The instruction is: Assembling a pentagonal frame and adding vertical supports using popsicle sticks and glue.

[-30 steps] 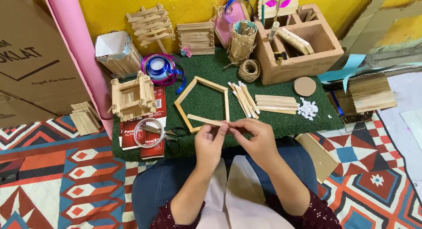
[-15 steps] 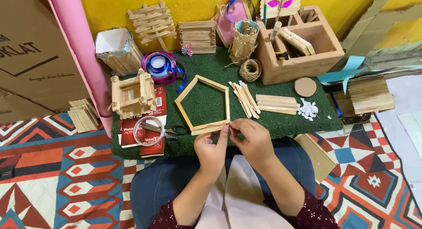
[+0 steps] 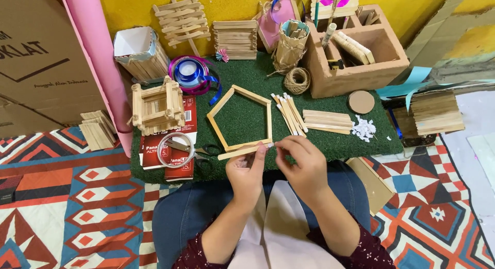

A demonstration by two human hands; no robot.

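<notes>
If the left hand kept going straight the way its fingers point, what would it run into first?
Probably the pentagon stick frame on the green mat: the left hand, holding a wooden stick, points up-frame toward its bottom edge; depth is unclear.

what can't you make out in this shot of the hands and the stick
- Head view: the right end of the stick lies behind the fingertips of the left hand and right hand.
- Whether something small and white is pinched at that end: too small to tell.
- The scissors are partly under the tape roll.
- The inside of the wooden box is partly hidden by its walls.
- The wood stack at the right is in shadow, its base unclear.
</notes>
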